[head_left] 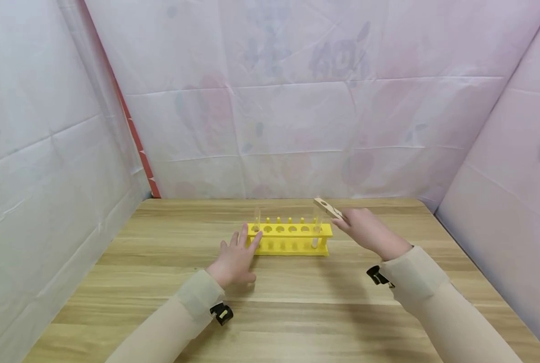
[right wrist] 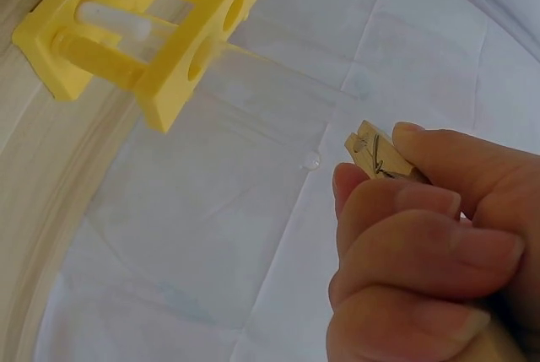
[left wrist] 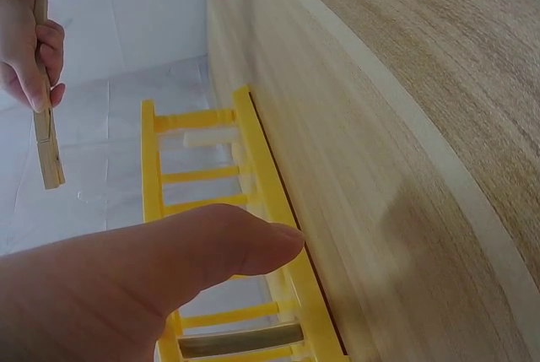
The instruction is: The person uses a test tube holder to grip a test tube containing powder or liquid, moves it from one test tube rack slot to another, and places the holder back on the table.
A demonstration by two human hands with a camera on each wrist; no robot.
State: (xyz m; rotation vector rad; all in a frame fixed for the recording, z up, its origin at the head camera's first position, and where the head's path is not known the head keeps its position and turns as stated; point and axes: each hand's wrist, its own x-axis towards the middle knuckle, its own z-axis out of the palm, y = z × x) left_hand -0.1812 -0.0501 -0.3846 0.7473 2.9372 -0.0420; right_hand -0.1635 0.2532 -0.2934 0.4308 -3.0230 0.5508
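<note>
A yellow test tube rack (head_left: 285, 247) stands upright on the table. The left hand (head_left: 235, 259) is at its left end with fingers spread and fingertips at the top bar; the thumb (left wrist: 228, 248) stretches across the rack in the left wrist view. The right hand (head_left: 369, 232) grips a wooden test tube clamp (head_left: 327, 207) beside the rack's right end. A clear test tube (head_left: 315, 227) with white contents (right wrist: 110, 20) at its bottom sits in the rightmost hole. The clamp's tip is close to this tube's mouth; whether they touch I cannot tell. Another clear tube (head_left: 257, 218) stands in the leftmost hole.
The rack's middle holes hold no tubes, and a row of yellow pegs (head_left: 290, 220) lines its back. Under everything lies a wood-grain table (head_left: 270, 322). Pale printed sheets (head_left: 292, 116) hang behind the table and at both sides.
</note>
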